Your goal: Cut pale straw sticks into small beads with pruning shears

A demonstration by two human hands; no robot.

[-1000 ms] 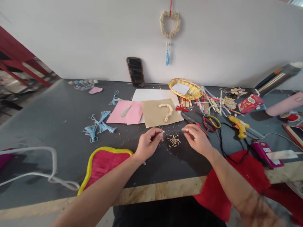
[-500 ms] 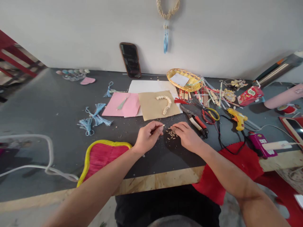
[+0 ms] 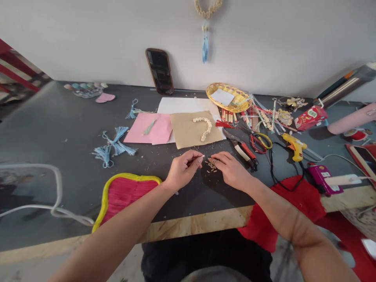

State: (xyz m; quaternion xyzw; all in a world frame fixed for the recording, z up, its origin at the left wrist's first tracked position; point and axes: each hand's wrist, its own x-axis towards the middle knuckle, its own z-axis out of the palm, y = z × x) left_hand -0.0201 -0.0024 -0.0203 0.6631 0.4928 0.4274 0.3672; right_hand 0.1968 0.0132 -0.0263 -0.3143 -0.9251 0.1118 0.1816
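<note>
My left hand (image 3: 185,166) is closed in a pinch, with a small cream-coloured piece (image 3: 203,156) showing at its fingertips. Just right of it, my right hand (image 3: 230,168) has its fingers pressed together above a little pile of short pale wooden sticks (image 3: 211,168). Whether a piece sits in the right fingertips I cannot make out. Beyond both hands, a curved row of cream pieces (image 3: 208,127) lies on a tan sheet of paper (image 3: 183,131).
Left lie blue tassels (image 3: 117,145), pink paper (image 3: 135,131) and a red pad with yellow edging (image 3: 129,194). Right are pliers (image 3: 245,150), a yellow glue gun (image 3: 295,147) with cord, and a red cloth (image 3: 308,199). A wicker basket (image 3: 243,102) and phone (image 3: 160,72) stand behind.
My right hand has shifted slightly left, closer to the left fingertips and over the pile. The left hand keeps its pinch. The view has tilted a little.
</note>
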